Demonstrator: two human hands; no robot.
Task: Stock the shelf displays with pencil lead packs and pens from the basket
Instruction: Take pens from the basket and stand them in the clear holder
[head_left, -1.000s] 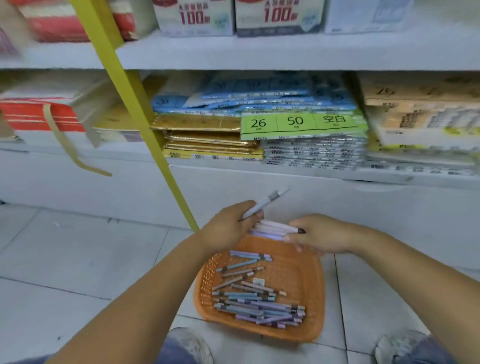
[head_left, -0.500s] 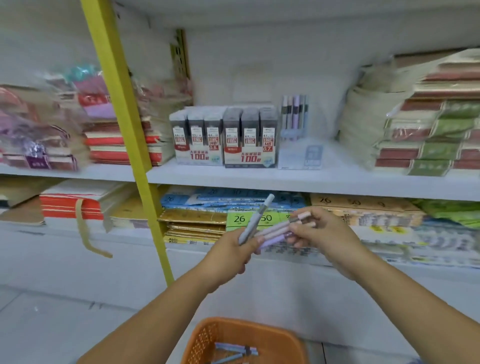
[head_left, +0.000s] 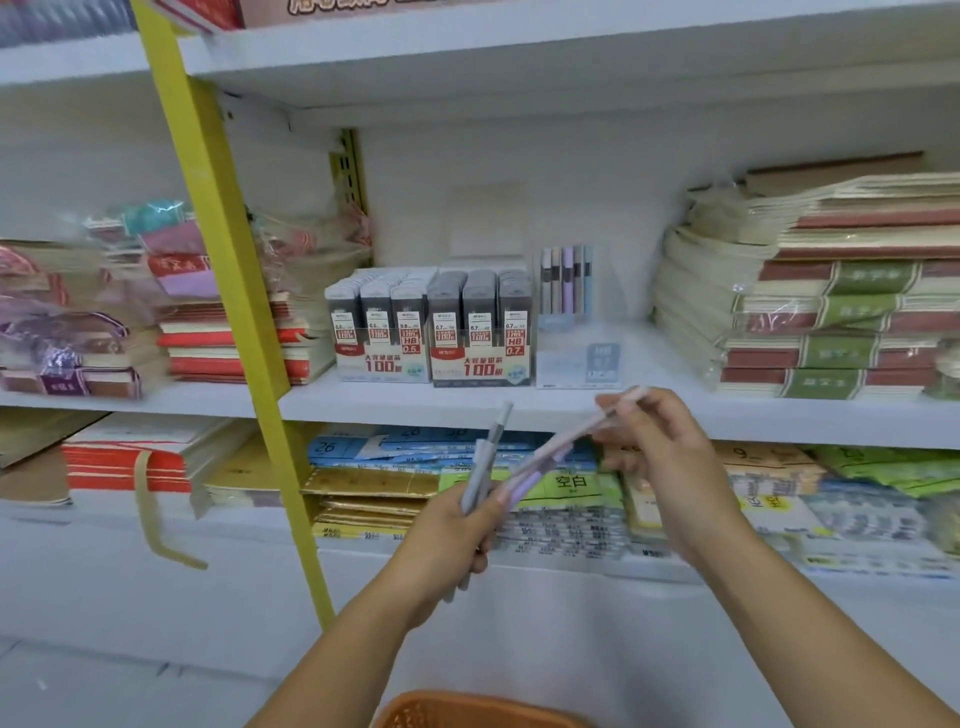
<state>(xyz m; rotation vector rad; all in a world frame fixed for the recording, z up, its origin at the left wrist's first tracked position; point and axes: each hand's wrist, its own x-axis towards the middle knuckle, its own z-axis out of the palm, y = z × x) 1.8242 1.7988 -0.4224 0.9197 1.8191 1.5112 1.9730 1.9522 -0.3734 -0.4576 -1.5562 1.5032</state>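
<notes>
My left hand (head_left: 457, 535) grips a small bunch of pastel pens (head_left: 488, 462), one grey-blue pen pointing up. My right hand (head_left: 654, 457) pinches the upper end of a pale pink pen (head_left: 582, 431) that slants out of that bunch. Both hands are just below the middle shelf's front edge (head_left: 571, 410). On that shelf stand two display boxes of pencil lead packs (head_left: 431, 327) and, to their right, a clear pen display (head_left: 576, 322) holding several upright pens. Only the rim of the orange basket (head_left: 467, 712) shows at the bottom edge.
A yellow upright post (head_left: 228, 291) slants across the left of the shelving. Stacks of notebooks (head_left: 831, 312) fill the shelf's right side, and wrapped books (head_left: 208, 322) the left. The lower shelf holds flat paper packs (head_left: 395, 478) with green labels.
Both hands lifted from the basket to shelf height with the pens. The view tilted up, so the basket dropped almost out of frame. The right hand now draws one pen up and right.
</notes>
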